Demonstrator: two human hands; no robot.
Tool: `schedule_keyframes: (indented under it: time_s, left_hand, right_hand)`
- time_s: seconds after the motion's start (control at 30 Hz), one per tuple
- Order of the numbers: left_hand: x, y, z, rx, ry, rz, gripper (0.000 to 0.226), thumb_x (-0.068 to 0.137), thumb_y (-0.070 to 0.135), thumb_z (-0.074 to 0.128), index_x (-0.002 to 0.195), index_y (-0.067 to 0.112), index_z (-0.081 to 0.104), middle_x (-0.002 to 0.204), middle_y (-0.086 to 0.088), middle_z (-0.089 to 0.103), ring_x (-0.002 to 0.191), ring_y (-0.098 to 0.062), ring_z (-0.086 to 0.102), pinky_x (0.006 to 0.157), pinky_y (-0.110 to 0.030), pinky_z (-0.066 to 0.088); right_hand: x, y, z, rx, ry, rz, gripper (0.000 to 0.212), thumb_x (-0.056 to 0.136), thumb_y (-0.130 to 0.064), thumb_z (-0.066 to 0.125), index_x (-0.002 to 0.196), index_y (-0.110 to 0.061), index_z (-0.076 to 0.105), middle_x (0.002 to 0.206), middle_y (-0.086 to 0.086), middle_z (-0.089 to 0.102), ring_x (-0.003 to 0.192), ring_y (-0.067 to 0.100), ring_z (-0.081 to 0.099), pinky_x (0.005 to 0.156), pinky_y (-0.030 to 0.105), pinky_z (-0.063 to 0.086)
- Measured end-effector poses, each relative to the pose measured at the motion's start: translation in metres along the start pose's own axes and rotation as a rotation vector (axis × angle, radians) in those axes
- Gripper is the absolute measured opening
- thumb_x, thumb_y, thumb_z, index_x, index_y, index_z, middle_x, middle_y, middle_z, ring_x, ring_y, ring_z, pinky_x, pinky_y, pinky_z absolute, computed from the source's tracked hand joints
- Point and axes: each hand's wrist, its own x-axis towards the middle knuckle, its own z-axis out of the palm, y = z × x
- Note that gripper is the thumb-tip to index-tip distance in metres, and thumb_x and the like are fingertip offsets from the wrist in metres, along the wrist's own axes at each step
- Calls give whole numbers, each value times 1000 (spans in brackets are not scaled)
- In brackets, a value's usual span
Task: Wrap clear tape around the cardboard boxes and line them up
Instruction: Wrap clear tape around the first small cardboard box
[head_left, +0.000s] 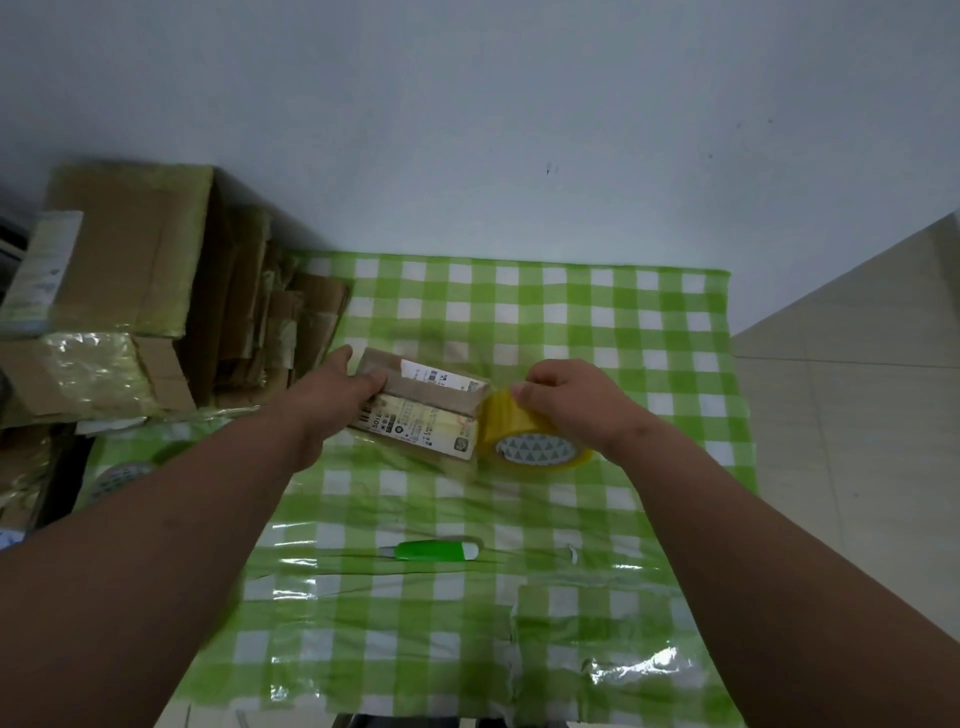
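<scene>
A small cardboard box (426, 410) with white shipping labels lies in the middle of the green checked tablecloth (519, 597). My left hand (337, 387) grips its left end, thumb on the near side. Directly to the right of the box is a roll of yellowish clear tape (530, 436), touching the box's right end. My right hand (576, 400) holds the roll from above, with its fingers curled over the top.
A green and white utility knife (431, 550) lies nearer to me on the cloth. Several taped cardboard boxes (124, 291) are stacked at the left, beside the wall. A second tape roll (117, 478) sits at the table's left edge. Tiled floor (857, 441) shows at the right.
</scene>
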Motion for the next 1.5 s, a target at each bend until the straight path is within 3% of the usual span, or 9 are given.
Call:
schedule_keyframes:
  time_s: [0.1,0.17,0.27,0.43,0.53,0.8,0.93,1.17,1.5]
  left_hand:
    - [-2,-1,10,277,43,74,46,104,31,44,146,17,33,123,-14,58,97,-23,59,83,-36,49]
    - [1,-6,14,600,247,231,40,101,33,46,136,17,44,131,-14,53,113,-31,54,97,-45,46]
    - [-10,-10,29,682,448,470,53,94,30,57,143,14,44,143,-15,43,129,-36,41,108,-49,36]
    - [-30,-20,56,902,268,422,102,77,80,50,153,21,18,164,-10,5,152,-29,2,120,-47,13]
    - [-29,-20,56,937,216,422,111,72,84,52,155,24,11,165,-9,-12,151,-28,-13,121,-47,4]
    - [-20,-19,37,938,164,544,104,74,71,65,155,23,20,166,-7,-4,151,-25,-14,123,-46,5]
    - [-27,-16,40,971,255,610,100,70,71,64,150,19,33,157,-3,18,143,-25,9,117,-49,20]
    - [-29,-11,38,1067,233,591,97,77,66,62,154,21,25,157,2,20,145,-23,16,117,-47,20]
    - [-25,-20,29,968,167,651,95,75,52,71,151,11,31,160,-3,24,147,-22,21,120,-39,23]
  right_hand:
    - [-7,3,10,-13,-18,48,31,97,-30,53,89,-2,65,77,6,55,73,20,51,67,32,39]
    - [-12,5,15,48,-4,59,37,90,-29,50,91,5,64,75,7,53,71,20,48,66,32,37]
    - [-16,11,19,108,-7,67,30,88,-21,48,91,4,65,74,4,54,75,22,50,67,31,38]
    - [-19,20,21,158,-31,85,17,91,-7,52,83,-18,63,81,1,58,82,21,55,71,31,43]
    - [-22,23,21,175,-47,67,12,92,-9,55,90,-16,64,86,3,60,81,19,55,71,31,44]
    - [-39,36,37,244,-100,46,4,95,-15,59,93,-17,63,89,4,61,80,16,55,71,30,43]
    - [-49,43,45,238,-103,38,11,96,-18,58,101,-11,64,92,9,63,83,18,57,78,36,47]
    - [-60,53,50,207,-128,11,13,98,-21,56,107,-13,63,94,3,63,83,15,57,76,30,46]
    - [-74,59,63,116,-39,21,27,98,-31,54,72,-24,48,72,-5,52,68,13,49,66,31,39]
